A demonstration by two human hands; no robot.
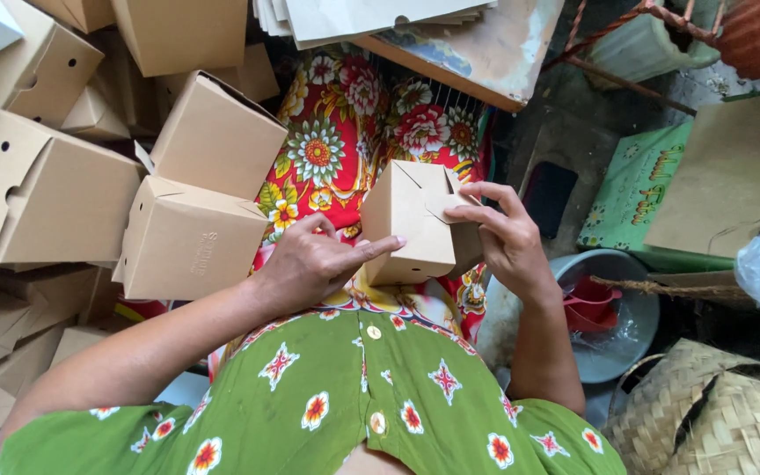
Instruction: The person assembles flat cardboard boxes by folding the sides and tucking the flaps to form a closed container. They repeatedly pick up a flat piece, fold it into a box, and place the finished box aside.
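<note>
Small kraft box (415,224), plain brown card, squarish with tapered sides, top flaps tucked together, held over a red flowered lap. Left hand (310,264) cupped loosely against its near side, forefinger stretched out along the card. Right hand (499,233) wrapped around the far corner, fingertips pressing on a top flap. Heap of finished boxes (90,167) at left, all closed. Grey basin (613,330) at right, holding a red scoop (589,303). Woven basket (714,418) beside it.

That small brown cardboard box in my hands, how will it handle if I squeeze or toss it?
The cardboard box probably weighs little: thin folded board, seemingly empty. It likely dents if squeezed. Flat sides suggest it won't roll.
</note>
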